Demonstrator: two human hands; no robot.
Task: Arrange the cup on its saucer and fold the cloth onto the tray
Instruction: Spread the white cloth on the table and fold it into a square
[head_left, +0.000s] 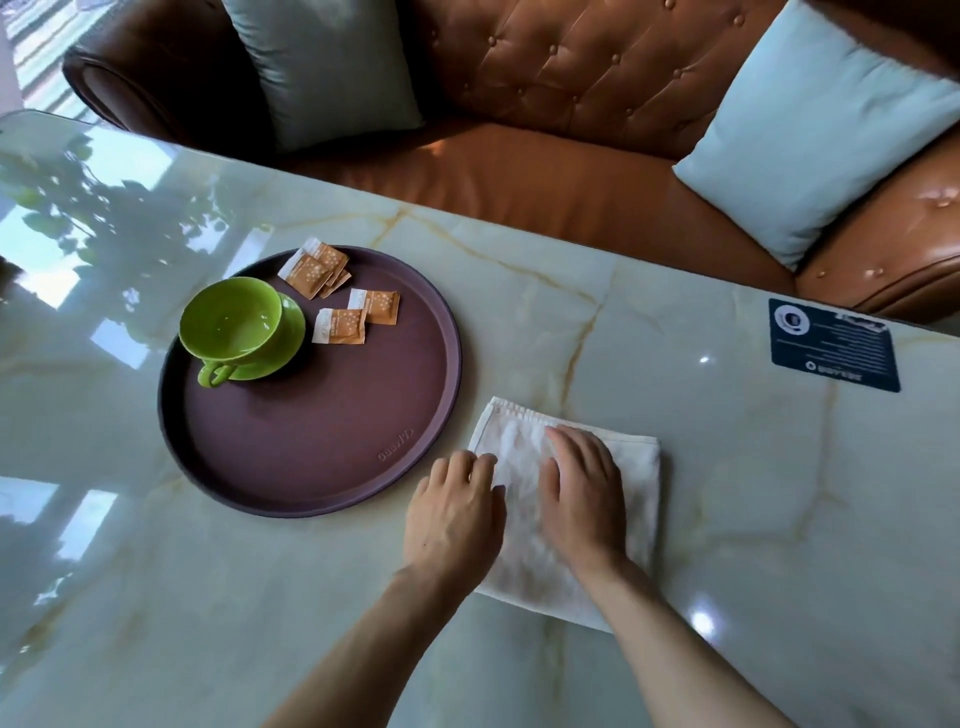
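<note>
A green cup (231, 325) stands upright on its green saucer (291, 338) at the left of a round dark brown tray (311, 447), its handle pointing toward me. A white cloth (519, 447) lies folded into a rectangle on the marble table, just right of the tray. My left hand (454, 514) rests flat at the cloth's left edge, fingers apart. My right hand (582, 493) presses flat on the cloth's middle. Neither hand grips anything.
Several orange sachets (340, 296) lie on the tray behind and right of the cup. A dark blue card (834, 345) lies at the table's right. A brown leather sofa (571, 93) with pale blue cushions (810, 130) runs along the table's far edge.
</note>
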